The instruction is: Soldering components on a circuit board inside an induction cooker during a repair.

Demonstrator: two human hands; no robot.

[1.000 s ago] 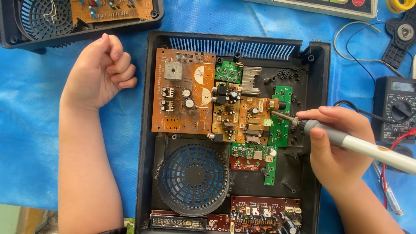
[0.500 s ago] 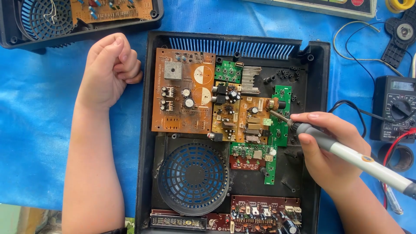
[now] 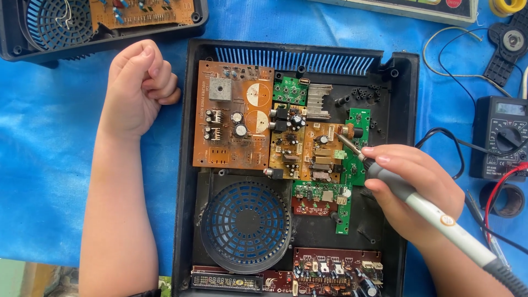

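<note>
The soldering iron (image 3: 434,214) has a smooth grey plastic handle and a bare metal tip; the case (image 3: 404,104) is matt black plastic — the boards (image 3: 234,118) dull orange-brown laminate — on glossy, crinkled blue sheeting (image 3: 49,143).

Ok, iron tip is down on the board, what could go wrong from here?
The soldering iron tip sits among tightly packed parts on the orange circuit board; a slip could bridge or scorch neighbours. The right hand grips near the hot end, so burns are possible. The multimeter leads lie close beside the wrist and could snag.
</note>
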